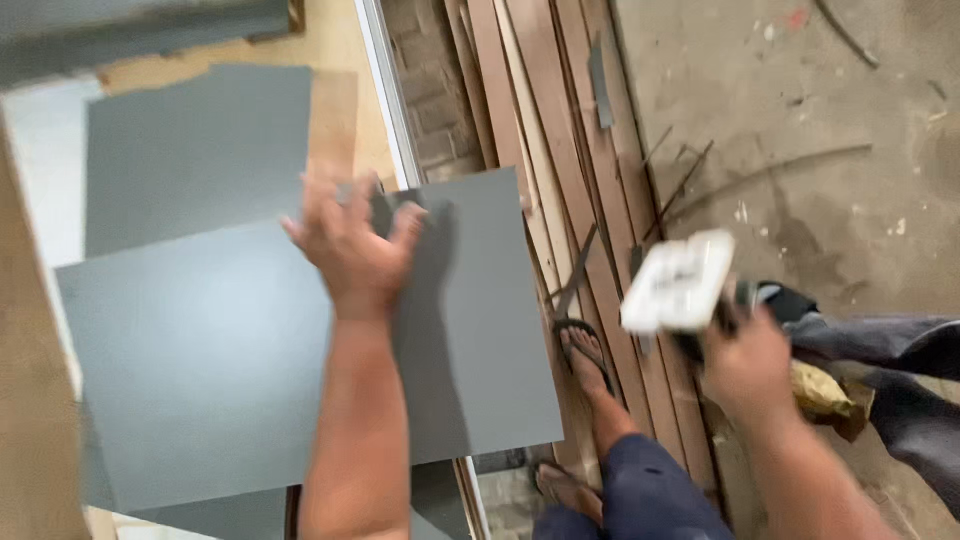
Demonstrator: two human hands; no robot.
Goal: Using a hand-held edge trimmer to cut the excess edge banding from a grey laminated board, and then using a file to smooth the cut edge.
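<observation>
Pressing our left hand [352,245], fingers spread, on the grey panel [200,370], we clamp our right hand [745,365] on a white block [680,282].

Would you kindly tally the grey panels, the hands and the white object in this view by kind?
Grey panels: 2 clearly, the front one and another behind it; more may lie hidden.
Hands: 2, left hand on the front panel, right hand holding the white object.
White object: 1, blurred.
Total: 5
</observation>
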